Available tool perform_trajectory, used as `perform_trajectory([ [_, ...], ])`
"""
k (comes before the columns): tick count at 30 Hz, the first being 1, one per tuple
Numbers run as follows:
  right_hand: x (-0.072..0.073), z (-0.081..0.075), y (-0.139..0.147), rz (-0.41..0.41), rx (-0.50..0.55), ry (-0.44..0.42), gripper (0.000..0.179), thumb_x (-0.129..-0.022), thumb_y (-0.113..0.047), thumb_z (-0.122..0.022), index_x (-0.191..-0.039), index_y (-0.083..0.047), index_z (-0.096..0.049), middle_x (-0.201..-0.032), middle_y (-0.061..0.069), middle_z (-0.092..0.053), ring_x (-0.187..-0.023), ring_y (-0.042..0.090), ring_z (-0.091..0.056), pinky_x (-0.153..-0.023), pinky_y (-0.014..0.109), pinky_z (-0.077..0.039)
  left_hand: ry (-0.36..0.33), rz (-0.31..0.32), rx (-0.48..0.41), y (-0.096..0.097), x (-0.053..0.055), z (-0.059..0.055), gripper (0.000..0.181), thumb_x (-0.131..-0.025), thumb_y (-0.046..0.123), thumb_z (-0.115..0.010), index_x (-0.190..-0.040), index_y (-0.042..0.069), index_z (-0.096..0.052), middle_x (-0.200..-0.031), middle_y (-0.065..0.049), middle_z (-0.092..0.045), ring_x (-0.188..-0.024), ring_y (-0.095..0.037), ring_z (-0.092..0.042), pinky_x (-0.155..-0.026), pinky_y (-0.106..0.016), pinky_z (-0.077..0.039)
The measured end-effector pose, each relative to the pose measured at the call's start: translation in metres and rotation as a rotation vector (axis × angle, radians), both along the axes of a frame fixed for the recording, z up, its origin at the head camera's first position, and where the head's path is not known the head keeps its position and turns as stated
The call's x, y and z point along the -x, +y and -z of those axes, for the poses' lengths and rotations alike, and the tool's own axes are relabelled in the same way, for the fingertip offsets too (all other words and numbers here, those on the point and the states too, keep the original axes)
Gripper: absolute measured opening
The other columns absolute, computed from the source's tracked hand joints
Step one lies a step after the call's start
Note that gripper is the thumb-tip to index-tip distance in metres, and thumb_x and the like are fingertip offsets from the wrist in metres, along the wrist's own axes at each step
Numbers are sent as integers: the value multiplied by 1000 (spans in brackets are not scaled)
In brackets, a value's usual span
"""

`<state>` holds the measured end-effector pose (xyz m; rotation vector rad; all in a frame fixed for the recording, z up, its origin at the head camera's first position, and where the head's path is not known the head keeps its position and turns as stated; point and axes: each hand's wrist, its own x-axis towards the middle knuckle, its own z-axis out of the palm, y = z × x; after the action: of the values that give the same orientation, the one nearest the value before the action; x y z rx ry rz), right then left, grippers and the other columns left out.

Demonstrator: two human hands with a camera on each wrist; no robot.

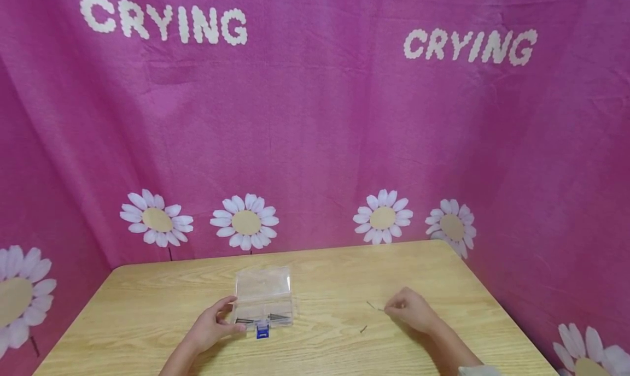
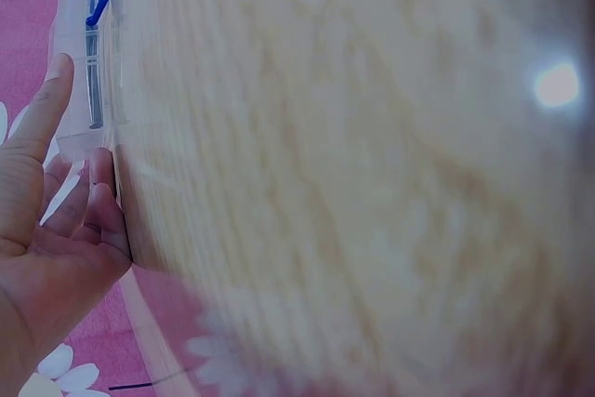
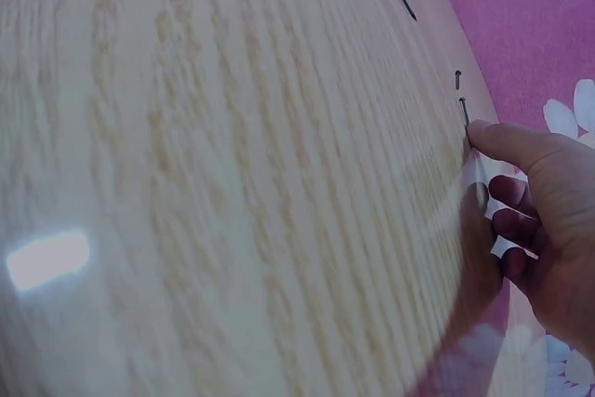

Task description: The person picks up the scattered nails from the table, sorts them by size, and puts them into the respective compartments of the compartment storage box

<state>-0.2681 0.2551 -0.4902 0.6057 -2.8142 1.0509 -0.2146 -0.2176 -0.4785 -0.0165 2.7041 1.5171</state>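
A clear plastic box (image 1: 263, 305) with a blue latch (image 1: 263, 331) stands with its lid (image 1: 263, 283) raised. Dark nails (image 1: 279, 316) lie in its front compartments. My left hand (image 1: 214, 325) holds the box by its left side, the thumb (image 2: 51, 99) at the front corner and the other fingers along the side. Out to the right, my right hand (image 1: 412, 310) pinches a nail (image 3: 465, 116) by one end between thumb and index finger, low over the table. Another nail (image 1: 371, 304) lies just beyond it, and one more nail (image 1: 363, 329) lies nearer the front.
The light wood-grain table (image 1: 315, 354) carries the box and the loose nails. Pink cloth (image 1: 315, 119) with white daisies and lettering hangs behind the table and along both sides.
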Motion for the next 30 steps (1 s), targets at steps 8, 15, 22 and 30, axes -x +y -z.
perform_trajectory([
  [8, -4, -5, -6, 12, -28, -27, 7, -82, -15, -68, -83, -10, -73, -84, -1, -58, -81, 11, -49, -75, 29, -43, 12, 24, 16, -1, -1, 0, 79, -67, 26, -83, -133, 2, -46, -124, -30, -52, -81, -15, -58, -73, -28, -48],
  [15, -5, -9, -13, 65, 14, -115, 5, -82, -12, -67, -84, -8, -70, -85, 2, -55, -81, 12, -49, -74, 29, -44, 1, 7, 8, 1, 0, -2, 77, -69, 20, -83, -134, 3, -46, -125, -27, -53, -81, -15, -59, -73, -28, -47],
  [22, 3, -15, -24, -78, 69, -62, 15, -83, -6, -61, -69, -7, -67, -63, 1, -61, -59, 2, -46, -64, 21, -42, -7, -1, 13, 1, 1, -1, 81, -66, 24, -84, -135, 3, -46, -125, -26, -54, -82, -15, -57, -73, -28, -47],
  [30, 7, -26, -56, -42, 159, -62, 10, -83, -8, -63, -83, 0, -68, -78, 3, -59, -74, 8, -48, -68, 23, -42, -2, 3, 15, 2, 1, -3, 80, -67, 22, -84, -135, 3, -46, -125, -27, -54, -83, -16, -59, -74, -29, -48],
])
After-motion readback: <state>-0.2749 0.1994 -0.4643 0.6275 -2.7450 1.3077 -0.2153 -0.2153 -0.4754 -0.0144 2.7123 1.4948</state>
